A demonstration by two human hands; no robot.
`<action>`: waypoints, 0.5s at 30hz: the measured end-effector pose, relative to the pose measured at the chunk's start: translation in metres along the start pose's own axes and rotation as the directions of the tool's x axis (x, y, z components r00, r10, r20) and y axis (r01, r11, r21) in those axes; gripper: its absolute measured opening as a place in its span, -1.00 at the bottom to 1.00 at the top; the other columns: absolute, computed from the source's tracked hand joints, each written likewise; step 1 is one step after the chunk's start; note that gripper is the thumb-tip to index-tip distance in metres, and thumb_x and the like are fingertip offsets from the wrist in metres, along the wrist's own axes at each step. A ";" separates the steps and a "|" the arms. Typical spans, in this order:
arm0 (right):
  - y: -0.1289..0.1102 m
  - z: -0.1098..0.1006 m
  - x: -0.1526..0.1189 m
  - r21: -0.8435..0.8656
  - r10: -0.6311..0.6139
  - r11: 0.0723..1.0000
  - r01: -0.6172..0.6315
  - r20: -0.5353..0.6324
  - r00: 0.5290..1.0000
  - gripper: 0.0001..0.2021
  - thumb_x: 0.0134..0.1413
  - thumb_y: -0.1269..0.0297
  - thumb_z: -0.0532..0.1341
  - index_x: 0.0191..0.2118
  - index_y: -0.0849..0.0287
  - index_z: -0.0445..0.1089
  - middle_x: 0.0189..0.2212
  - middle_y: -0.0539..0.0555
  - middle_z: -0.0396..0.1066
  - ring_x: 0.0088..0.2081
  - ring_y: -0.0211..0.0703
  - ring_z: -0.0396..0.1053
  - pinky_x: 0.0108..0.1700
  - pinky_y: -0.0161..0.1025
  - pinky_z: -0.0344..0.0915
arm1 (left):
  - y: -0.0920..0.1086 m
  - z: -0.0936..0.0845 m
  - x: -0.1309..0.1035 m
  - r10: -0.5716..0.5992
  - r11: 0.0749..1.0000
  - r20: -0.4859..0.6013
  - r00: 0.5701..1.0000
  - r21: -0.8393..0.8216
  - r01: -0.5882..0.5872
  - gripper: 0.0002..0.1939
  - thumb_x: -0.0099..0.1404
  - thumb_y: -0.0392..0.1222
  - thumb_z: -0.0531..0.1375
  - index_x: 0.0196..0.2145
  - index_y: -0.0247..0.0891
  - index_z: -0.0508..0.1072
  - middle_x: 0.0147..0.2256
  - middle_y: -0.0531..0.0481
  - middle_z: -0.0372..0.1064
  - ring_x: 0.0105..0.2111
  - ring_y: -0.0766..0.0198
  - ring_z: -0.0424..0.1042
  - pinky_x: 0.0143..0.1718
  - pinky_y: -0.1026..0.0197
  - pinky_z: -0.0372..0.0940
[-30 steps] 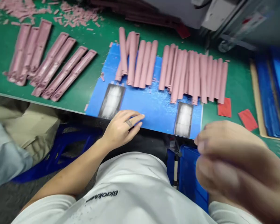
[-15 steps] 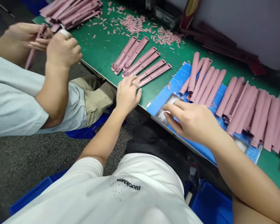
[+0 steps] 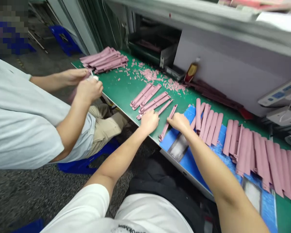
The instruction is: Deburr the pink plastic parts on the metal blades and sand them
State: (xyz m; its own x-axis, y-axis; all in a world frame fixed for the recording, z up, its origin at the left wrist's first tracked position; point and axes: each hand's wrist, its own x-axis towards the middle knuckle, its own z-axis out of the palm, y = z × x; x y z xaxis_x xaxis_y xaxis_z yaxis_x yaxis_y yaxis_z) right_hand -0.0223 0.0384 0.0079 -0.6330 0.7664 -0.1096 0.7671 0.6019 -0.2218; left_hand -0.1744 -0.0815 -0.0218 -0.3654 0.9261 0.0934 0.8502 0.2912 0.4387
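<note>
My right hand is closed on a long pink plastic piece, held at a slant over the near edge of the blue mat. My left hand has its fingers curled round the lower end of another slim pink plastic piece. Its fingertips are partly hidden. Just beyond the left hand, several similar pink pieces lie side by side, hollow side up. To the right of my right hand, a row of pink pieces rests rounded side up on the mat.
More pink pieces continue along the right of the green table. Small pink scraps lie scattered at the back. A co-worker's hands work at the left beside a pink pile. A shelf overhangs the back.
My right hand has moved left from above the mat and taken a pink piece from the group. My left hand has curled its fingers at the piece beside it. The view has tilted up.
</note>
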 end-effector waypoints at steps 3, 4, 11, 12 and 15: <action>0.012 -0.019 -0.039 0.257 0.065 0.966 -0.029 -0.132 0.989 -0.74 0.53 0.01 0.24 -0.17 0.03 0.51 -0.42 0.18 0.64 -0.40 0.08 0.62 -0.35 -0.09 0.47 | -0.001 -0.008 0.006 -0.017 0.998 -0.015 1.000 -0.054 0.016 -0.76 0.62 -0.36 0.15 0.02 -0.37 0.63 0.12 -0.51 0.62 0.20 -0.31 0.62 0.24 -0.22 0.51; 0.023 -0.024 -0.061 0.379 0.071 0.925 0.001 -0.176 0.982 -0.81 0.51 0.04 0.23 -0.10 0.00 0.48 -0.42 0.11 0.64 -0.47 0.04 0.57 -0.42 -0.09 0.45 | -0.001 -0.008 0.003 0.004 0.997 -0.030 1.000 -0.083 -0.007 -0.76 0.64 -0.33 0.13 0.04 -0.32 0.61 0.09 -0.44 0.64 0.18 -0.24 0.64 0.21 -0.18 0.54; 0.124 -0.046 -0.234 0.830 0.594 0.516 0.213 -0.526 0.609 -0.64 0.07 -0.07 0.52 -0.51 -0.15 0.37 -0.64 0.00 0.09 -0.66 -0.06 0.06 -0.60 0.03 -0.04 | 0.040 0.012 -0.030 0.038 0.396 -0.082 0.996 -0.914 -0.090 -0.67 0.48 -0.19 0.11 0.15 -0.14 0.42 -0.26 -0.02 0.48 -0.33 0.16 0.51 -0.26 0.07 0.52; 0.137 -0.047 -0.250 0.796 0.646 0.542 0.270 -0.600 0.471 -0.58 0.04 -0.07 0.51 -0.57 -0.16 0.30 -0.65 -0.01 0.00 -0.66 -0.10 -0.02 -0.57 0.04 -0.11 | 0.054 0.016 -0.031 0.028 0.338 -0.097 0.995 -0.936 -0.101 -0.73 0.47 -0.15 0.13 0.09 -0.13 0.42 -0.34 0.04 0.37 -0.42 0.21 0.41 -0.35 0.10 0.43; 0.172 -0.037 -0.286 0.683 0.654 0.671 0.287 -0.728 0.204 -0.53 0.10 -0.13 0.44 -0.60 -0.13 0.21 -0.62 -0.03 -0.08 -0.63 -0.16 -0.11 -0.51 0.00 -0.14 | 0.093 0.028 -0.025 0.007 0.296 -0.122 0.993 -0.948 -0.118 -0.81 0.52 0.03 0.20 -0.07 -0.08 0.37 -0.44 0.12 0.15 -0.54 0.29 0.18 -0.47 0.14 0.21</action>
State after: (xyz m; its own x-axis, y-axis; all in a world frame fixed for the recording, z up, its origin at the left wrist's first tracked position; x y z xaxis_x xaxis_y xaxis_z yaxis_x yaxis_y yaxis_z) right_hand 0.2941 -0.0690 0.0375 0.4484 0.7137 0.5382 0.2621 0.4706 -0.8425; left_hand -0.0761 -0.0706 -0.0082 -0.4028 0.8921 0.2047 -0.0647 -0.2508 0.9659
